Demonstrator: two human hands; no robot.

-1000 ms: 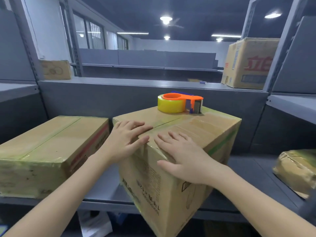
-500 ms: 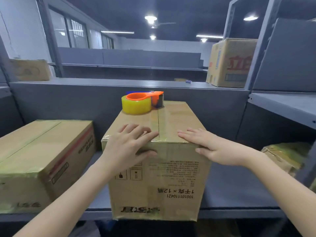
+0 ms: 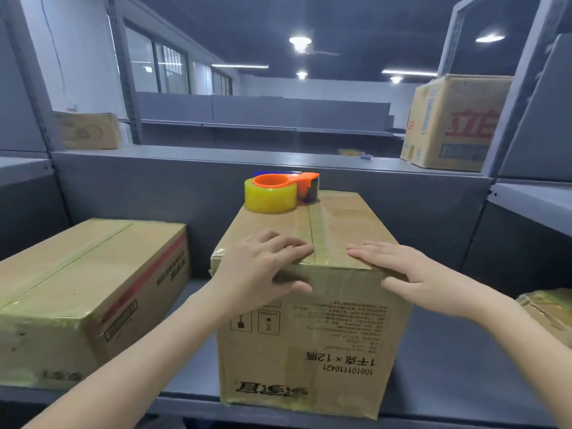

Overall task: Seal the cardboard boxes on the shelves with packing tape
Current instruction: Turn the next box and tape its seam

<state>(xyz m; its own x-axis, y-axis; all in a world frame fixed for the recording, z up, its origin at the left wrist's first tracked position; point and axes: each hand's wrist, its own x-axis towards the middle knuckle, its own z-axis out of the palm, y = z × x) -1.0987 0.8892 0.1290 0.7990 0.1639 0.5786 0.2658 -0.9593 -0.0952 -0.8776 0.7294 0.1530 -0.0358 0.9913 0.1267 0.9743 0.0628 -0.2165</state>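
The middle box (image 3: pixel 309 342) stands at the front edge of the grey shelf (image 3: pixel 448 376), and the printing on its near face is upside down: a long number starting 1001, a line above it reading 1千克×12瓶, small handling symbols in squares, and a block of fine text too small to read. Tape runs along the seam on its top. A tape dispenser (image 3: pixel 280 193) with a yellowish roll and an orange handle lies at the far left corner of that top. The left hand (image 3: pixel 260 269) lies over the box's top front edge, fingers flat on the top just left of the seam, thumb on the near face, gripping nothing. The right hand (image 3: pixel 411 274) lies open on the same edge right of the seam, fingers straight and pointing inward, thumb down on the near face. A flatter box (image 3: pixel 77 289) with a red stripe and blurred lettering sits toward the shelf's left end. On the upper shelf's right end a tall box (image 3: pixel 455 122) carries large red Chinese characters.
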